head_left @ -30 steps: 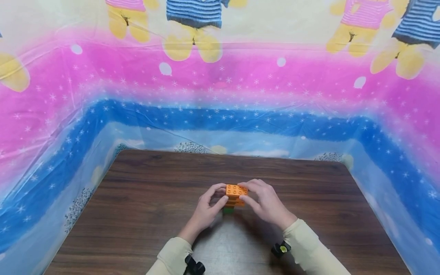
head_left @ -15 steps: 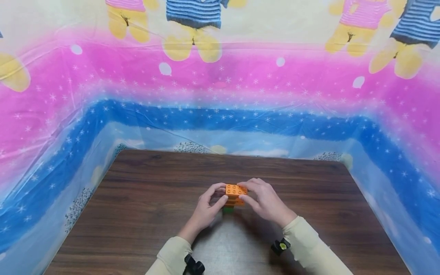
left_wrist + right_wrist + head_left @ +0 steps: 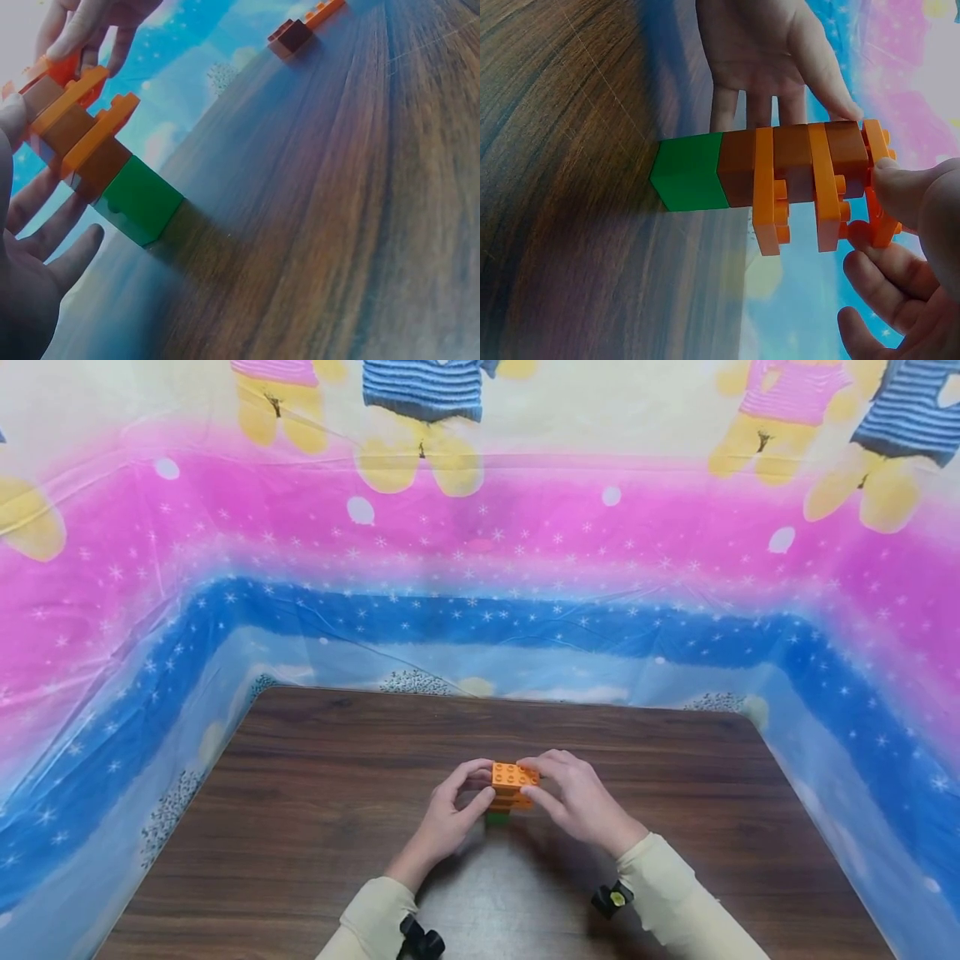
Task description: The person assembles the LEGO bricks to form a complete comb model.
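A stack of toy building bricks stands upright in the middle of the table. Its base is a green brick (image 3: 690,172). Above that, brown bricks (image 3: 793,161) alternate with orange plates (image 3: 764,187) that overhang on one side. At the top lies another orange plate (image 3: 504,773), studs upward. My right hand (image 3: 588,802) pinches this top plate by its overhanging end, thumb above and fingers below. My left hand (image 3: 442,818) steadies the upper stack between thumb and fingers, its thumb at the uppermost brown brick (image 3: 847,154). Its other fingers are partly hidden behind the bricks.
The brown wood-grain table (image 3: 322,760) lies under the stack. Farther off in the left wrist view sit a brown brick (image 3: 290,39) and an orange plate (image 3: 325,13). A patterned pink and blue cloth (image 3: 480,552) surrounds the table's far and side edges.
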Available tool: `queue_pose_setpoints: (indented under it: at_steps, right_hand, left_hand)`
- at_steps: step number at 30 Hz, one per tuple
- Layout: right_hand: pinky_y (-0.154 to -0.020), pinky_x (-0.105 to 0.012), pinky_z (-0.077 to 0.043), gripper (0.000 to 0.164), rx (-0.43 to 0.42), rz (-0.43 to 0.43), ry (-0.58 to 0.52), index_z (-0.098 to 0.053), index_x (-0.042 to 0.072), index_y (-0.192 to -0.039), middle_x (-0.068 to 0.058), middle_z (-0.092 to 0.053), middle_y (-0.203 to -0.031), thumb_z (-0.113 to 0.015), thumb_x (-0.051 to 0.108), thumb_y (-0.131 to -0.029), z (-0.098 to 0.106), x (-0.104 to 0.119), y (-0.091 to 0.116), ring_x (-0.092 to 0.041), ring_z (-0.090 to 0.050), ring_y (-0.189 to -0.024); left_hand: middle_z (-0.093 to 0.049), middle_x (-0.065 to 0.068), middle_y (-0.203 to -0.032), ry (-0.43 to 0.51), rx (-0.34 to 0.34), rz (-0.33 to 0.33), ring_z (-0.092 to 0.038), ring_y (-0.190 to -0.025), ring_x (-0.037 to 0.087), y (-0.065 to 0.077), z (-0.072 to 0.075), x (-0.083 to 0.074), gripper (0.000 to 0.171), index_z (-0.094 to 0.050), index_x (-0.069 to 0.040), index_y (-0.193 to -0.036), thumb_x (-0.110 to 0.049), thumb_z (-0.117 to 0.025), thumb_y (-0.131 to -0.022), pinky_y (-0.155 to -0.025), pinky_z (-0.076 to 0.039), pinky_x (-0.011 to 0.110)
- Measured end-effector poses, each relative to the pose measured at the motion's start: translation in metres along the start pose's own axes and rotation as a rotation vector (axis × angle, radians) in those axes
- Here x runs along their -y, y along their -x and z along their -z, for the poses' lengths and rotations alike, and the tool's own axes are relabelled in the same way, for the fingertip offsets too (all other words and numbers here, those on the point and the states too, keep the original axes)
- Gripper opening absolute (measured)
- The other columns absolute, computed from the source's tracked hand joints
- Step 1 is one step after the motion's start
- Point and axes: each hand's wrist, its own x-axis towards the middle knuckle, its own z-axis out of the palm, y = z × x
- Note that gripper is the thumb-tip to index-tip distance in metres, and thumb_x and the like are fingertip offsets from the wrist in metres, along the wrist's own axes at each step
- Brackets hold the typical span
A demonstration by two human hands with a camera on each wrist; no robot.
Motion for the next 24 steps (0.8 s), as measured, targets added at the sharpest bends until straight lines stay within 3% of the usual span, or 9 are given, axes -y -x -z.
queue_pose_setpoints:
  at_steps: [11, 18, 24]
  right_hand:
    - [-0.088, -0.043, -0.061, 0.039, -0.011, 0.018, -0.036, -0.069, 0.009, -0.134, -0.001, -0.070, -0.118, -0.077, 0.022, -0.098, -0.0020, -0.0030, 0.0006, -0.013, -0.067, -0.104]
    - [-0.088, -0.045, -0.061, 0.039, -0.016, -0.001, -0.047, -0.069, 0.008, -0.134, -0.001, -0.070, -0.118, -0.077, 0.023, -0.099, -0.0038, -0.0022, 0.0009, -0.012, -0.067, -0.104]
    - [-0.094, -0.045, -0.059, 0.037, -0.028, -0.006, -0.089, -0.068, 0.011, -0.135, 0.000, -0.070, -0.126, -0.075, 0.024, -0.100, -0.0048, -0.0021, -0.0013, -0.012, -0.067, -0.113]
  left_hand:
    - [-0.066, 0.007, -0.129, 0.012, -0.018, -0.062, -0.065, -0.121, 0.026, -0.0055, -0.0012, -0.0020, 0.039, -0.059, -0.022, -0.142, -0.016, -0.066, -0.105, -0.103, -0.054, 0.045]
    - [-0.067, 0.007, -0.128, 0.000, -0.028, -0.068, -0.065, -0.119, 0.026, -0.0060, -0.0018, -0.0033, 0.034, -0.061, -0.009, -0.139, -0.014, -0.065, -0.105, -0.101, -0.055, 0.046]
    - [-0.067, 0.007, -0.127, 0.005, -0.023, -0.045, -0.065, -0.119, 0.026, -0.0066, -0.0022, -0.0060, 0.033, -0.062, -0.017, -0.138, -0.017, -0.066, -0.105, -0.102, -0.054, 0.047]
